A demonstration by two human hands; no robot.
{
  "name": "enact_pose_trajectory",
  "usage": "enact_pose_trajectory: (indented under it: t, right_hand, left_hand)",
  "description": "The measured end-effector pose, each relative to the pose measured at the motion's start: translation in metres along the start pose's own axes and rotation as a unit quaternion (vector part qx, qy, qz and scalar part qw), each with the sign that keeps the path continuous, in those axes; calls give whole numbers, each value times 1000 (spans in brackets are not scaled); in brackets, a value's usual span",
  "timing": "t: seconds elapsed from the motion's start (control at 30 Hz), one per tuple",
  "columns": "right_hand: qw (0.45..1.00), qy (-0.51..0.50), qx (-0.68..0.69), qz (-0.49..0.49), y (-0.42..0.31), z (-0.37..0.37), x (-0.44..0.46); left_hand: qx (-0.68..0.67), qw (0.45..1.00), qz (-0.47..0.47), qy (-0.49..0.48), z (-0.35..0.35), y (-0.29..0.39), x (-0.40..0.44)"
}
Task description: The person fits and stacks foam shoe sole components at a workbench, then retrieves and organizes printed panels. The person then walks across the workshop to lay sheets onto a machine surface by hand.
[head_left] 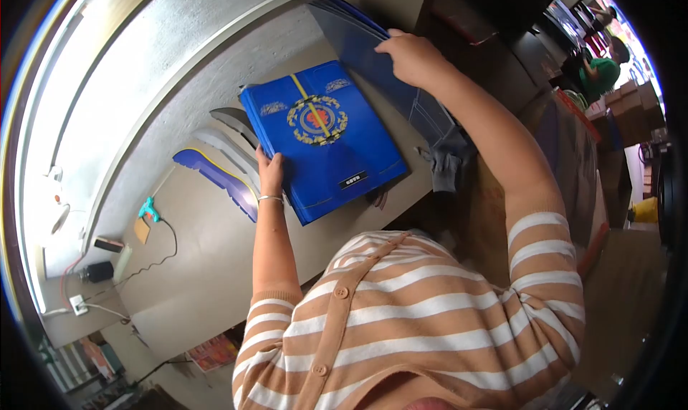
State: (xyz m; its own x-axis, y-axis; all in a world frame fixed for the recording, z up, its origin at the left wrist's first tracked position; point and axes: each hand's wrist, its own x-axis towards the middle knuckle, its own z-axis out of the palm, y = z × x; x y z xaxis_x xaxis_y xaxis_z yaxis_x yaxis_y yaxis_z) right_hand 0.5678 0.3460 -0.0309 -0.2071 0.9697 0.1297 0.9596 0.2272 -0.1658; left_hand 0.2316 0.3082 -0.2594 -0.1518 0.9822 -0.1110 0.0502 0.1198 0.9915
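Observation:
A thick blue printed stack point(365, 134), perhaps flat panels or a box, lies on the table with a round gold-and-red emblem and a yellow stripe on top. My left hand point(270, 172) grips its left edge, thumb on the upper face. Beyond it, a dark blue-grey panel point(358, 48) leans at a slant, with more blue edges behind it. My right hand point(416, 58) is closed on the upper right edge of this panel; the fingertips are partly hidden. Curved pieces, one purple with a yellow rim point(211, 172) and one grey point(229, 148), lie left of the stack.
On the grey table point(208, 267) at left are a teal glue gun point(149, 209) with its cord and a wall socket point(79, 305). A grey cloth point(446, 163) hangs by the right table edge. A person in green point(603, 73) is at the far right, near cardboard boxes point(627, 113).

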Motion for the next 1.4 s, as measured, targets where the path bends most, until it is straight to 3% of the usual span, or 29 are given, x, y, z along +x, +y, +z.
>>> enact_pose_trajectory:
  t: [0.07, 0.1, 0.13, 0.17, 0.2, 0.23, 0.27, 0.3, 0.33, 0.37, 0.4, 0.43, 0.47, 0.57, 0.77, 0.83, 0.9, 0.93, 0.97, 1.0, 1.03, 1.07, 1.1, 1.2, 1.23, 1.33, 1.4]
  right_hand:
    - [999, -21, -30, 12, -18, 14, 10]
    - [989, -18, 83, 121, -28, 43, 19]
    - [961, 6, 191, 198, -63, 35, 6]
    - [992, -1, 64, 113, -77, 64, 3]
    - [993, -104, -25, 47, -97, 64, -3]
    - [991, -111, 20, 65, -114, 79, -4]
    - [987, -81, 62, 128, -127, 118, 5]
    - [976, -181, -113, 51, -143, 129, -1]
    - [965, -225, -127, 53, -156, 153, 1]
    - [970, -205, -98, 91, -166, 188, 5]
    - [963, -222, -93, 121, -175, 189, 2]
    - [961, -203, -167, 82, -173, 227, 3]
    - [955, -248, -155, 45, -170, 220, -1]
    - [969, -200, -140, 29, -171, 225, -22]
    - [987, -153, 44, -34, -137, 209, -61]
    - [990, -90, 105, -22, -125, 199, -72]
    - [986, 55, 160, 12, -96, 171, -101]
    - [967, 212, 141, 16, -75, 167, -120]
    - [958, 264, 112, 18, -50, 141, -142]
    - [937, 311, 43, 151, -34, 130, -168]
    - [924, 294, 102, 223, -18, 82, -205]
    - [904, 354, -46, 237, 27, 98, -227]
    - [859, 263, 117, 424, 30, 53, -256]
    - [790, 231, -196, 534, 99, 38, -353]
    - [784, 225, -228, 531, 102, 29, -375]
    - [796, 42, -118, 592, 123, 40, -421]
    - [783, 4, -139, 606, 109, 31, -423]
  left_hand:
    - [30, 999, -16, -9, -2, -8, -3]
    - [59, 998, -33, -11, -3, -14, 0]
    - [129, 991, 39, 28, -7, -56, 18]
    - [127, 991, 42, 20, -5, -57, 19]
    - [245, 963, 91, 65, -2, -58, 15]
    - [356, 917, 141, 109, 2, -60, 11]
    - [271, 951, 115, 89, 13, -13, -13]
    - [252, 952, 149, 86, 13, -10, -14]
    - [276, 950, 123, 73, 10, -13, -11]
    - [310, 928, 198, 55, 6, -18, -10]
    - [288, 936, 200, 12, 1, -28, -5]
    - [328, 930, 167, 8, 4, -19, -10]
    - [331, 927, 178, 4, 3, -25, -8]
    - [475, 877, 67, -29, 0, -31, -1]
    - [616, 783, 73, -41, 20, 7, -36]
    - [726, 684, 35, -67, 27, 27, -44]
    - [717, 691, 34, -87, 29, 33, -46]
    - [708, 686, 111, -125, 23, 30, -46]
    - [692, 680, 187, -152, 19, 25, -40]
    - [655, 695, 231, -187, 17, 0, -30]
    - [615, 707, 277, -212, 16, -16, -23]
    - [589, 720, 267, -250, 22, -6, -37]
    - [585, 731, 226, -268, 31, 5, -50]
    - [565, 759, 230, -226, 42, 7, -76]
    - [574, 762, 211, -216, 47, 10, -82]
    - [580, 765, 177, -217, 56, 19, -87]
    - [589, 759, 152, -233, 54, 16, -87]
